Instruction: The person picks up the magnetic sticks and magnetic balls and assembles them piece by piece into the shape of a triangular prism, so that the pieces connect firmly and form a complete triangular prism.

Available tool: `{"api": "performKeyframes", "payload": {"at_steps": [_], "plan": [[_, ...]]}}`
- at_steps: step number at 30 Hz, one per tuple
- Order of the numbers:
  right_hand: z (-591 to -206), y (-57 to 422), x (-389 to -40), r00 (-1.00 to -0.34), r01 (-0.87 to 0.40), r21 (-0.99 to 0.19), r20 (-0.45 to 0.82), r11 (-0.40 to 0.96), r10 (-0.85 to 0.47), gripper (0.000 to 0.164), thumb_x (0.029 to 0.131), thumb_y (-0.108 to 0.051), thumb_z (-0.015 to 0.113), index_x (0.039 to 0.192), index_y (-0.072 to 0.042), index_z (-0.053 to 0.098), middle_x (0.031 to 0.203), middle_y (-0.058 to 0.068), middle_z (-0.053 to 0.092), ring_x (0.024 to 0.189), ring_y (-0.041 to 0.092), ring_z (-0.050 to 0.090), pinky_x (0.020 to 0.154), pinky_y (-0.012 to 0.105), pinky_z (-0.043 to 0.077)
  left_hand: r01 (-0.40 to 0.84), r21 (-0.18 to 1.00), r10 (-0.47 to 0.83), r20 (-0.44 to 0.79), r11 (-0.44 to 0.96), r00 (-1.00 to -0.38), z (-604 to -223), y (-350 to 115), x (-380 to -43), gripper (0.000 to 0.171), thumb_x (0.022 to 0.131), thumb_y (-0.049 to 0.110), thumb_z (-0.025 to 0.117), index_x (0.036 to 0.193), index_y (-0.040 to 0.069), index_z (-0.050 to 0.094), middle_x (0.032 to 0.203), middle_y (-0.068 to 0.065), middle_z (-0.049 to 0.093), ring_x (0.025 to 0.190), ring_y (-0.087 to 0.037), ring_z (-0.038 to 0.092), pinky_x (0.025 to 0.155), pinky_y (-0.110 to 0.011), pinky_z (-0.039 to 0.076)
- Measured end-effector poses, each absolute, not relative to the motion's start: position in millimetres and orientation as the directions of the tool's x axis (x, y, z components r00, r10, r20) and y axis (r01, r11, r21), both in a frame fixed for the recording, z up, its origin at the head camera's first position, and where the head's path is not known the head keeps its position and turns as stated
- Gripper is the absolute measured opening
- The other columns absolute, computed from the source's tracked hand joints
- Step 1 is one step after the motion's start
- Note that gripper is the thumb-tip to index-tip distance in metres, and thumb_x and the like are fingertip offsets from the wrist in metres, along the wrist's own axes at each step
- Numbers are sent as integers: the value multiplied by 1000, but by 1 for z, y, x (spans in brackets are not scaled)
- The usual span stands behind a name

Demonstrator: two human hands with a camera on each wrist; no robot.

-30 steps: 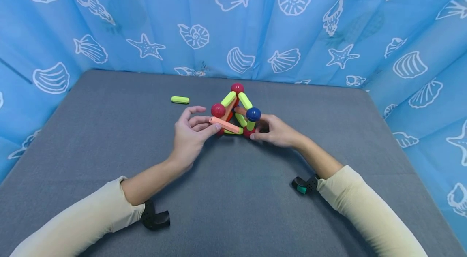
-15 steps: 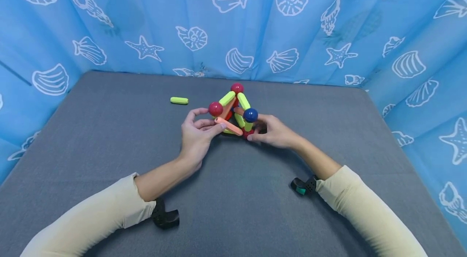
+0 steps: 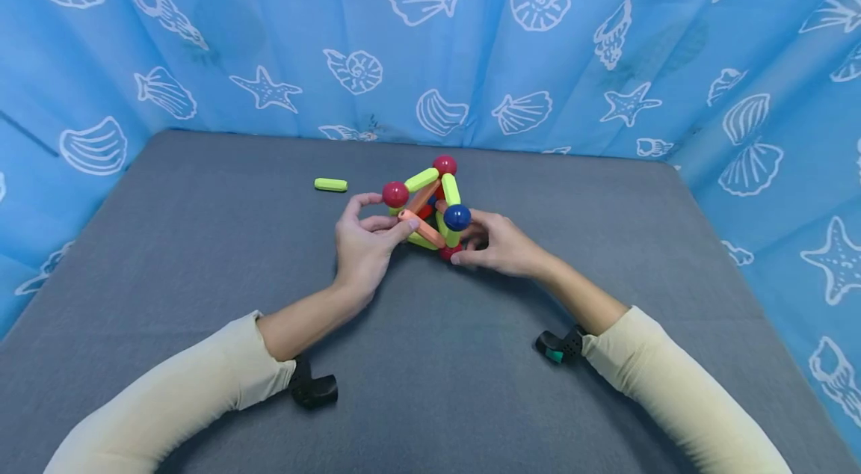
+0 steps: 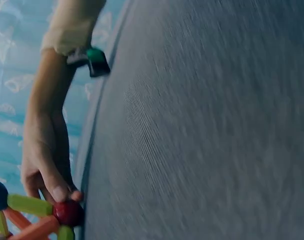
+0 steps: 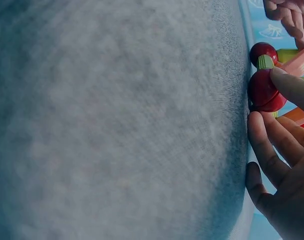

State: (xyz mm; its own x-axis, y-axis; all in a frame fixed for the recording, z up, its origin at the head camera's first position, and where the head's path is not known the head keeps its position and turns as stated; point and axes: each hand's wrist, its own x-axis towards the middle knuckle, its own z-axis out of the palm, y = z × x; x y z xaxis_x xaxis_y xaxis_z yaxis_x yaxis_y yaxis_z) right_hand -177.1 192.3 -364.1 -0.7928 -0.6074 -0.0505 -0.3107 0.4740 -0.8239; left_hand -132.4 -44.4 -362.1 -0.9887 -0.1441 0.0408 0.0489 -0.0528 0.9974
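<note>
A frame of magnetic rods and balls stands on the grey table. It has yellow-green rods [image 3: 423, 179], a red ball at the back [image 3: 445, 165], another red ball at the upper left [image 3: 395, 194] and a blue ball [image 3: 457, 217] at the right. My left hand [image 3: 362, 250] pinches a salmon-orange rod [image 3: 429, 232], which slants down across the frame's front towards the lower red ball [image 3: 451, 253]. Thumb and fingers of my right hand [image 3: 503, 244] grip that lower ball; the right wrist view shows the thumb on this red ball [image 5: 264, 91].
One loose yellow-green rod [image 3: 331, 185] lies on the table [image 3: 444, 369], behind and left of the frame. A blue curtain [image 3: 464, 33] with white shell prints hangs along the back and sides. Black wrist devices [image 3: 314, 390] sit at both cuffs.
My left hand has moved right with the salmon-orange rod, bringing it closer against the frame. The frame has turned slightly clockwise, its blue ball shifting left and nearer. My right hand keeps its grip.
</note>
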Motion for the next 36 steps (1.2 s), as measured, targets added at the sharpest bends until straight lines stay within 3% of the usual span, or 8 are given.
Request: {"api": "performKeyframes", "payload": {"at_steps": [4,9,17,25,31,33,36], "plan": [[-365,192,-176,-790,-319,-820,-47,475,-611,55,85,-6,77,134,-1,53,107,12,71,80,22,64,71,30,53,182,980,-139,191,75,-972,-367,-46,-135,62,82,18,83,135,15,52,85,-11,74,58,-26,67,57,-30,57],[-366,191,-175,-790,-326,-818,-39,473,-612,54,85,-6,77,134,-1,54,106,12,70,80,22,64,71,30,53,286,938,-93,307,194,-947,-367,-48,-136,71,83,22,82,145,18,47,86,-9,74,52,-25,65,52,-29,55],[-367,192,-172,-795,-331,-811,-36,482,-605,51,86,-7,77,132,-2,56,104,12,70,81,22,63,70,31,52,342,881,-60,381,327,-923,-366,-47,-141,55,85,23,80,134,9,58,73,-4,72,47,-14,61,47,-26,49],[-370,192,-170,-790,-356,-806,-10,472,-613,55,85,-8,78,134,-1,54,105,11,69,80,21,63,72,31,53,432,847,-11,457,311,-889,-368,-56,-143,54,84,23,81,130,7,58,67,-3,68,49,-13,60,48,-25,47],[-371,192,-169,-785,-358,-811,-8,463,-620,52,86,-9,77,133,-2,55,103,10,68,80,22,62,68,30,51,609,742,-1,634,280,-773,-363,-90,-161,23,95,16,67,112,1,63,61,-5,62,46,-13,50,43,-21,37],[-371,192,-168,-785,-355,-811,-11,465,-619,52,87,-10,77,133,-2,54,102,11,68,80,23,62,68,30,50,630,702,25,661,332,-750,-360,-109,-176,16,96,12,62,106,-1,64,63,-7,64,49,-15,53,47,-22,39],[-372,192,-167,-789,-351,-806,-20,477,-614,52,87,-10,77,133,-2,55,103,10,68,81,22,62,69,31,51,567,678,72,610,467,-789,-360,-141,-198,17,95,10,62,109,2,65,80,-9,69,67,-19,61,62,-28,45]]}}
